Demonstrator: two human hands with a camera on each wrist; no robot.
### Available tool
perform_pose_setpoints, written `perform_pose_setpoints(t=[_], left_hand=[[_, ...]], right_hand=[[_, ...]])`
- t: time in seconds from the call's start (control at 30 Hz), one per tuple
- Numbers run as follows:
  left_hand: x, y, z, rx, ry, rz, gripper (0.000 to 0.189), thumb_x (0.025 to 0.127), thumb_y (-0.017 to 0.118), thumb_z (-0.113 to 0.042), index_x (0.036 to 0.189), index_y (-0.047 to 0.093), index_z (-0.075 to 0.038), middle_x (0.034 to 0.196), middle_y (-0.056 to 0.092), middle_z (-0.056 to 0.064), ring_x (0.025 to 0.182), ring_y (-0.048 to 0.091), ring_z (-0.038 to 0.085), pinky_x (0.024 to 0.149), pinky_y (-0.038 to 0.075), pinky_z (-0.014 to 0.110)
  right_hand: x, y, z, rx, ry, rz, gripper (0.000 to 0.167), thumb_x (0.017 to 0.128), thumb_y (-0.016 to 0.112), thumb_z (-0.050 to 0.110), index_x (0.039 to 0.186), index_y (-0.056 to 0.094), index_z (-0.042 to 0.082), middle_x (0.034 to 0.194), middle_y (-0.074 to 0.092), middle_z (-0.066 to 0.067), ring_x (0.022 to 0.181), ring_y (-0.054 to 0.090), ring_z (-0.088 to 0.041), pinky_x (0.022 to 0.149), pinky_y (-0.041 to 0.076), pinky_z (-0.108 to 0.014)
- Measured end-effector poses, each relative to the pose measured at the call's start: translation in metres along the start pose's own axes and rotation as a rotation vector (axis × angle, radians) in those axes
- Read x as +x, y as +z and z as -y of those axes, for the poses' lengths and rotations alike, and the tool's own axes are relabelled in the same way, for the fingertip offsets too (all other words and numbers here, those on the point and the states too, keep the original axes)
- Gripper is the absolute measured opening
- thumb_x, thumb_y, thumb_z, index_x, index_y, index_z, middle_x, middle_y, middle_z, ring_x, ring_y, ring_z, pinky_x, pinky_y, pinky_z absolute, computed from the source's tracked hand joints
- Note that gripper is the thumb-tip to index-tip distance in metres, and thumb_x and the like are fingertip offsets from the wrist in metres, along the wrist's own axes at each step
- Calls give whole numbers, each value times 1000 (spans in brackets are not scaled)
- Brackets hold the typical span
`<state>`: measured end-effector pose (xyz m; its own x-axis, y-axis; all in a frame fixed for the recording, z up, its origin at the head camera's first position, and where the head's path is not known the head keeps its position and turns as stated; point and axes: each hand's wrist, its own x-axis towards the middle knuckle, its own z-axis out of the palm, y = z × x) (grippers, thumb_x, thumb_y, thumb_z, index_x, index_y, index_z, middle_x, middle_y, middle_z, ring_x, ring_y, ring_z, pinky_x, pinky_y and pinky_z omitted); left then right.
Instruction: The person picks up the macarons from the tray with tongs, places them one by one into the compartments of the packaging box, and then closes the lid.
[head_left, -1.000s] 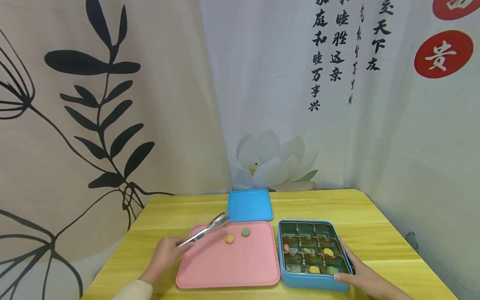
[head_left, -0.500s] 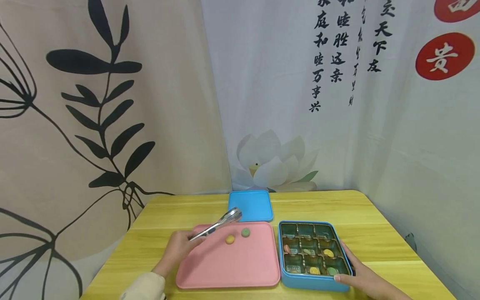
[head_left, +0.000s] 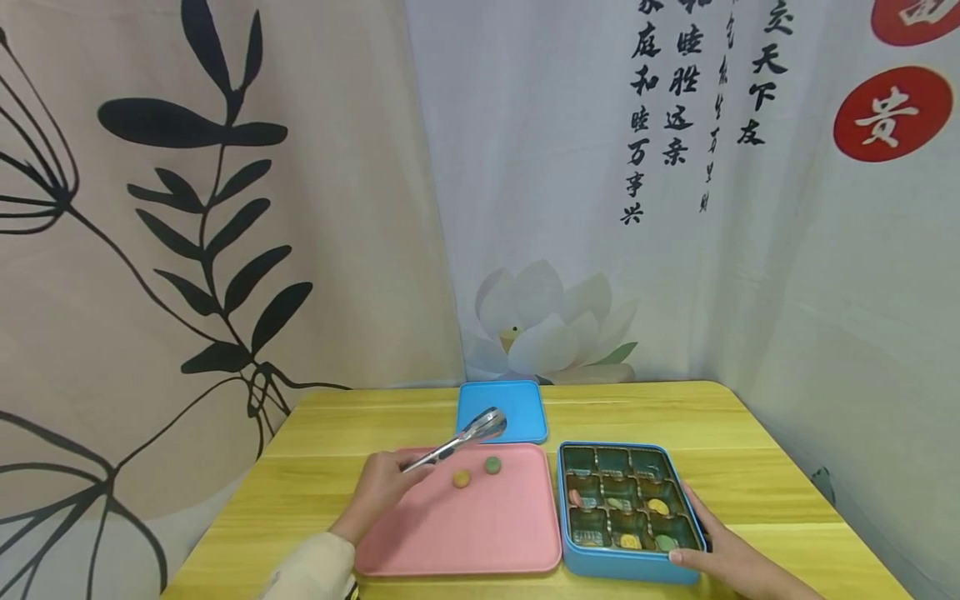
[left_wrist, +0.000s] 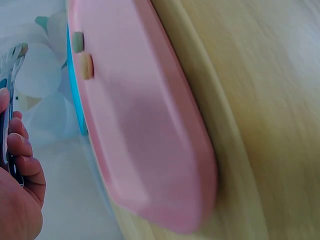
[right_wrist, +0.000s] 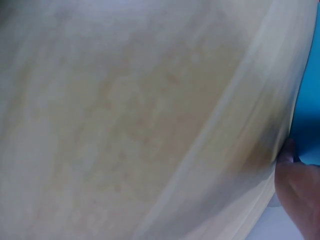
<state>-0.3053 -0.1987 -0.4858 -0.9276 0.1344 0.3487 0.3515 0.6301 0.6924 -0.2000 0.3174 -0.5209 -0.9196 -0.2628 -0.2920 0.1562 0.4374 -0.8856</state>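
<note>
My left hand (head_left: pixel 386 483) grips metal tongs (head_left: pixel 457 440) above the left part of a pink tray (head_left: pixel 480 537). The tongs point up and right; in the left wrist view a small brownish patch shows at their tip (left_wrist: pixel 23 48), too unclear to name. A yellow macaron (head_left: pixel 461 478) and a green macaron (head_left: pixel 492 465) lie near the tray's far edge. My right hand (head_left: pixel 716 546) holds the right front corner of a blue box (head_left: pixel 630 567), thumb at the front, fingers along the side. Several macarons sit in its compartments, including a pink one (head_left: pixel 575 497).
A blue lid (head_left: pixel 513 408) lies flat behind the tray at the table's back edge. Tray and box stand side by side on a wooden table (head_left: pixel 780 483). A printed curtain (head_left: pixel 360 208) hangs close behind the table.
My left hand has moved right and slightly up with the tongs, whose tips now pass in front of the blue lid. My right hand and the box stay put.
</note>
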Motion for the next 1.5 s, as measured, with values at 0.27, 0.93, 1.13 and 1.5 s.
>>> perform_pose_setpoints(t=[0.27, 0.93, 1.13, 1.5], left_hand=[[6, 14, -15, -73, -3, 35, 15, 84, 80, -24, 96, 80, -15, 86, 74, -3, 62, 53, 7, 53, 42, 23], [16, 59, -53, -181, -29, 153, 24, 80, 83, -34, 97, 81, -18, 60, 58, -4, 54, 45, 7, 46, 34, 21], [15, 73, -59, -154, 13, 139, 12, 82, 82, -26, 85, 80, -15, 57, 51, -12, 55, 42, 6, 47, 34, 22], [13, 93, -68, -135, 57, 152, 14, 82, 82, -24, 75, 77, -12, 53, 47, -13, 51, 39, 3, 44, 31, 21]], right_hand=[[0, 1, -2, 30, -14, -7, 97, 101, 58, 31, 154, -21, 8, 154, -15, -37, 135, 8, -66, 96, 28, -75], [0, -1, 0, -16, -1, 10, 97, 102, 56, 34, 153, -23, 9, 153, -19, -37, 133, -3, -67, 94, 22, -80], [2, -2, 1, -29, 7, 11, 96, 103, 55, 34, 153, -23, 9, 153, -20, -37, 132, -5, -68, 93, 21, -80], [1, 2, 1, -35, 30, -29, 98, 101, 58, 35, 155, -20, 10, 155, -15, -36, 134, 3, -67, 94, 25, -78]])
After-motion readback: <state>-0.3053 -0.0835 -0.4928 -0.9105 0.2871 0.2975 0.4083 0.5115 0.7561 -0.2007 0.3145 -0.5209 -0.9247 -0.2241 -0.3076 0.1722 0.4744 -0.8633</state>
